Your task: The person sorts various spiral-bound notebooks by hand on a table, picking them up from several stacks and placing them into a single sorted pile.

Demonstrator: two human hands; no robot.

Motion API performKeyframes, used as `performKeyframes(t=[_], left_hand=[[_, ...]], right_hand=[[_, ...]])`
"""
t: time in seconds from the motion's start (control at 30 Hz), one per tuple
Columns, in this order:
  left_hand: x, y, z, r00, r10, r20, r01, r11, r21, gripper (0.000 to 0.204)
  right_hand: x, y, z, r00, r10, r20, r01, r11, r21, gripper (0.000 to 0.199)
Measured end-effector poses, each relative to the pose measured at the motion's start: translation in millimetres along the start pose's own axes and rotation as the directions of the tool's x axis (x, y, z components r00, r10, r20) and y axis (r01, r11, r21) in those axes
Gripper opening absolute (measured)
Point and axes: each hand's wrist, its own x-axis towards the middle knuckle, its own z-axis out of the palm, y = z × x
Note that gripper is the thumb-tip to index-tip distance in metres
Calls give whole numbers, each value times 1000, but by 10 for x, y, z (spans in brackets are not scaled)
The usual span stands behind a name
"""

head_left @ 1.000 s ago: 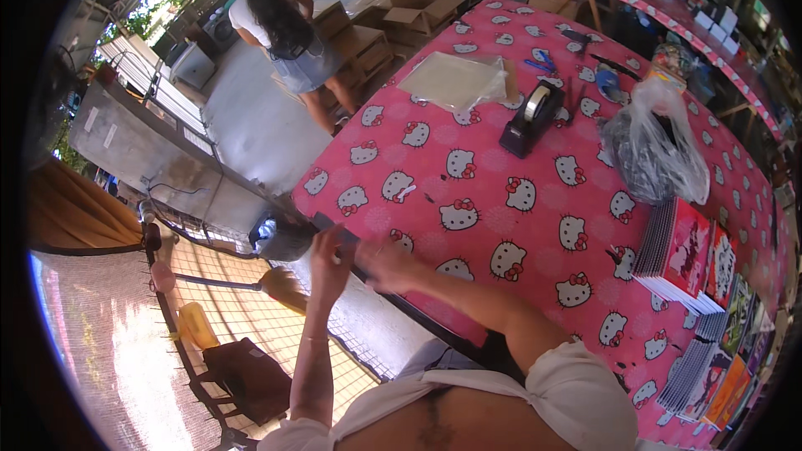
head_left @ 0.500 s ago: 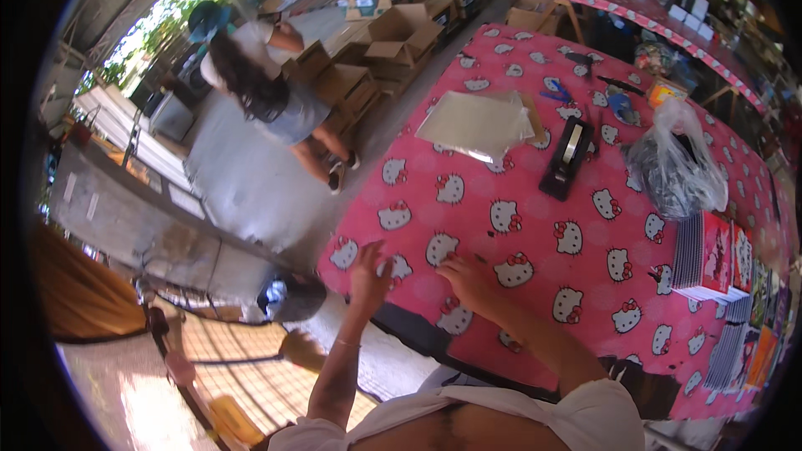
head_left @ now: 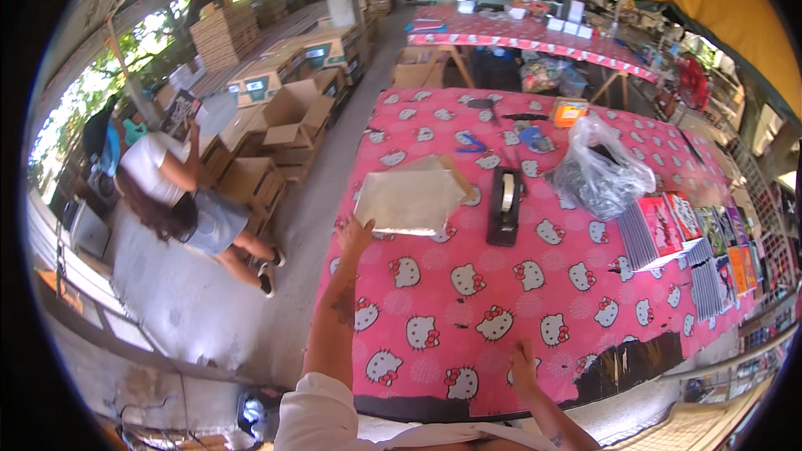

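My left hand (head_left: 354, 235) reaches forward to the near left corner of a stack of clear plastic sleeves (head_left: 405, 200). Its fingers are apart, and the thumb side touches the corner. Under the sleeves, a tan sheet (head_left: 454, 177) shows at the right. My right hand (head_left: 524, 367) hovers low over the near part of the pink patterned table cover (head_left: 443, 292), fingers curled, with nothing visible in it. A black tape dispenser (head_left: 505, 207) with a roll of tape sits right of the sleeves.
Stacks of notebooks (head_left: 656, 230) stand at the right, near a plastic bag (head_left: 597, 169). Blue scissors (head_left: 470, 144) and an orange box (head_left: 569, 112) lie farther back. At left, a person (head_left: 171, 184) stands beside open cardboard boxes (head_left: 292, 117). Torn cover exposes a dark tabletop (head_left: 631, 365).
My view has lifted and swung right. My left hand has moved forward from the table's near edge to the plastic sleeves. My right hand has drawn back toward me.
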Motion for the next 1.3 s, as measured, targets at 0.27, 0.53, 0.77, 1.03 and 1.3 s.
performKeyframes(t=[0.27,0.53,0.77,1.03,1.3], left_hand=[[475,81,201,819,-153,552,326,917,-231,80],[451,411,179,999,-35,35,34,999,36,69],[688,149,130,907,-156,392,224,965,-135,45],[-1056,844,-1083,866,469,-177,-436,531,-727,28],[-3885,1546,-1316,411,912,-8,-893,401,-206,46]], right_hand=[[-85,299,-426,998,9,-62,-4,997,80,10],[-8,236,-458,999,-41,25,40,998,43,15],[-135,120,-435,993,-2,118,-14,990,138,24],[-119,113,-600,990,127,67,-133,986,104,28],[-569,-98,-929,936,-55,349,-62,947,315,22]])
